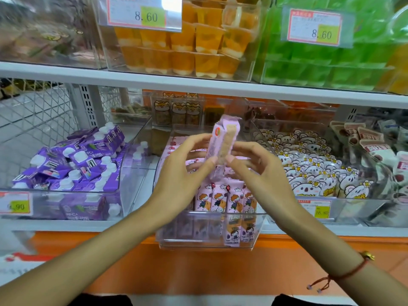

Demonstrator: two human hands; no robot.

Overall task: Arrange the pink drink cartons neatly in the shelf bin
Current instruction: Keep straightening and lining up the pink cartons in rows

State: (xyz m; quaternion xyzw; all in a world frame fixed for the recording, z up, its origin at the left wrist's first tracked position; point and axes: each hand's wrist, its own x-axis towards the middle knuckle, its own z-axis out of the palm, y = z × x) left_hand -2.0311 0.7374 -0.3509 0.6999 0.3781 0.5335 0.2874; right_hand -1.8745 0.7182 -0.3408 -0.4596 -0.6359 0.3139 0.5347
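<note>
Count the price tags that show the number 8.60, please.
2. One 8.60 tag hangs on the orange cup bin at the upper middle; the other tag hangs on the green bin at the upper right. None seems hidden.

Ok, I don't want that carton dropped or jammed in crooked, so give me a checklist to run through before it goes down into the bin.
1. Carton held: ok. The left hand and right hand both pinch the raised pink carton.
2. Carton clear of the bin: ok. It is above the clear bin.
3. Carton upright: not ok, it tilts.
4. Front row tidy: ok. The standing cartons are upright, faces forward.
5. Free slot: cannot tell, the hands hide the middle of the bin.
6. Rear cartons upright: not ok, they lie flat.
</note>
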